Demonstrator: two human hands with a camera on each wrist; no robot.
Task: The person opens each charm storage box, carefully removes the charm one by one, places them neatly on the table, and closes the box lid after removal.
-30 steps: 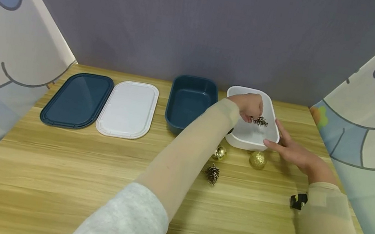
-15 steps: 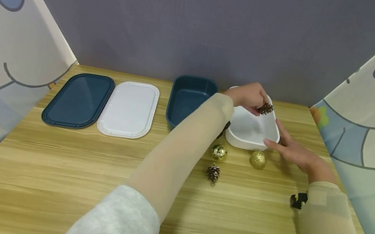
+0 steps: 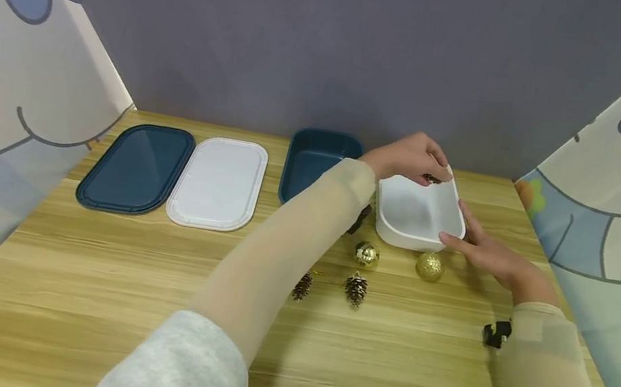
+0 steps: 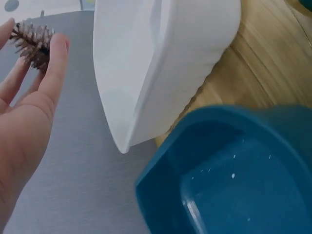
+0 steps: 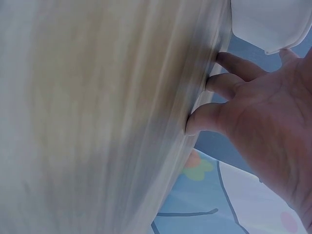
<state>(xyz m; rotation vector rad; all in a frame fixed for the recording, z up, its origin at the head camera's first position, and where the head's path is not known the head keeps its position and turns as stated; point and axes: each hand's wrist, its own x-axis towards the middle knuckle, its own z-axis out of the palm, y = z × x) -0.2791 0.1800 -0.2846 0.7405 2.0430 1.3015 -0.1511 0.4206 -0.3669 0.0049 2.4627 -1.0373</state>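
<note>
My left hand (image 3: 412, 158) is raised over the back of the white box (image 3: 410, 238). In the left wrist view, a brown pine cone (image 4: 35, 46) is pinched between its fingertips, above the box's rim. From the head view that cone is mostly hidden by the fingers. My right hand (image 3: 488, 254) steadies the white box's right front corner, its thumb against the rim and its fingers extended along the side. In the right wrist view, several fingertips of the right hand (image 5: 273, 117) touch the tabletop.
A dark blue box (image 3: 305, 169) stands left of the white one. Farther left lie a dark blue lid (image 3: 136, 168) and a white lid (image 3: 218, 183). Before the boxes are gold balls (image 3: 366, 255) and pine cones (image 3: 356, 290); the left forearm crosses the table.
My left hand has lifted the pine cone from inside the white box, up toward its back rim. The left forearm has shifted left, uncovering another pine cone. My right hand stays at the box.
</note>
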